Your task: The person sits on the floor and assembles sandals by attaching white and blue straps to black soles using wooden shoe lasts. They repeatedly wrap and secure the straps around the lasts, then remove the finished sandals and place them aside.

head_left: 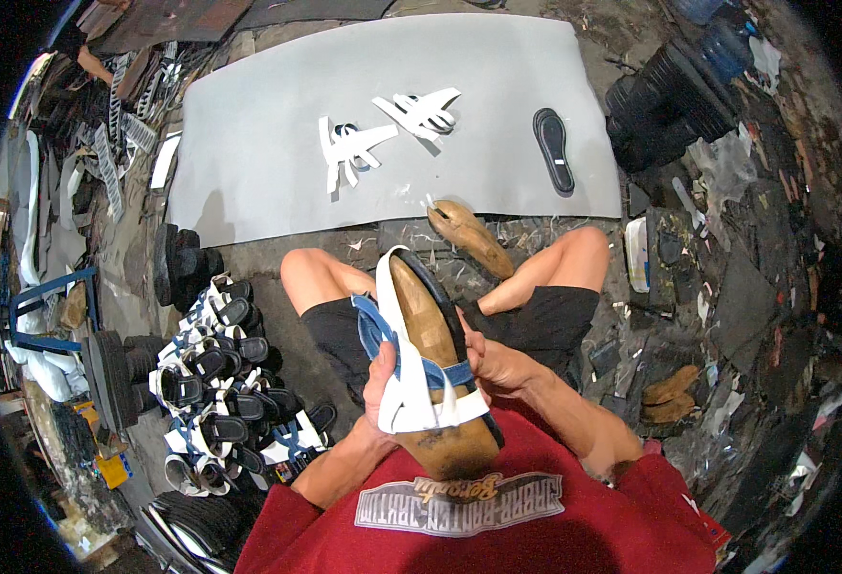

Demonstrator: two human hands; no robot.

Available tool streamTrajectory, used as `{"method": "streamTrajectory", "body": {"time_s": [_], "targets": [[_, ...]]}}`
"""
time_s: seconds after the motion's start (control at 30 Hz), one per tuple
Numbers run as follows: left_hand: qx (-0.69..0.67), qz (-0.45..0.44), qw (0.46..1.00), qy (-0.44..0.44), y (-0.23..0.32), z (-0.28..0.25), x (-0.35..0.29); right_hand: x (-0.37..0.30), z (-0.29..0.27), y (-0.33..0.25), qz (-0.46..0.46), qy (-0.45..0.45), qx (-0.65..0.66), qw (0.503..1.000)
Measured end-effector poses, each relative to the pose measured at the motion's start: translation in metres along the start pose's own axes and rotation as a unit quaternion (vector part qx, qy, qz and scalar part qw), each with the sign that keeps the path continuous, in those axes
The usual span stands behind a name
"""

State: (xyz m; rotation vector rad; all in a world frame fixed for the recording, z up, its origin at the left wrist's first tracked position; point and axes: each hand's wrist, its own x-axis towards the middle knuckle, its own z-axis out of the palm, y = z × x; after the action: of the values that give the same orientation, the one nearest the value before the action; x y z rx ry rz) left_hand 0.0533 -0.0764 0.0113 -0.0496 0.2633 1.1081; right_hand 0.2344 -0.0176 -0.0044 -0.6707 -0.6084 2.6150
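Note:
In front of my chest I hold a brown shoe last with a half-built sandal around it. Broad white straps cross over the last, and a blue strap stands loose on the left side. A dark sole runs along its right edge. My left hand is closed around the left side, by the blue and white straps. My right hand is closed on the right side at the sole edge. Fingers on the underside are hidden.
A grey sheet ahead bears two white strap sets and a black sole. Another last lies between my legs. Several finished-looking sandals are heaped at left. Scraps litter the right; black blocks stand beyond.

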Motion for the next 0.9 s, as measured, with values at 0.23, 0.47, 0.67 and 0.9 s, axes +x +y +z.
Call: {"method": "streamTrajectory", "body": {"time_s": [0.23,0.47,0.67,0.9], "targets": [[0.109,0.017,0.977,0.183,0.016,0.033,-0.01,-0.026,-0.006,-0.078,-0.217,0.169,-0.482,0.832],[0.148,-0.01,0.968,0.2,0.019,0.048,-0.005,-0.048,0.055,-0.087,-0.297,0.177,-0.673,0.654],[0.102,0.031,0.972,0.211,0.013,0.026,-0.005,-0.045,0.05,-0.092,-0.217,0.199,-0.555,0.778],[-0.037,0.002,0.996,0.085,0.004,0.008,-0.003,-0.019,0.011,-0.064,-0.193,0.087,-0.404,0.89]]}}
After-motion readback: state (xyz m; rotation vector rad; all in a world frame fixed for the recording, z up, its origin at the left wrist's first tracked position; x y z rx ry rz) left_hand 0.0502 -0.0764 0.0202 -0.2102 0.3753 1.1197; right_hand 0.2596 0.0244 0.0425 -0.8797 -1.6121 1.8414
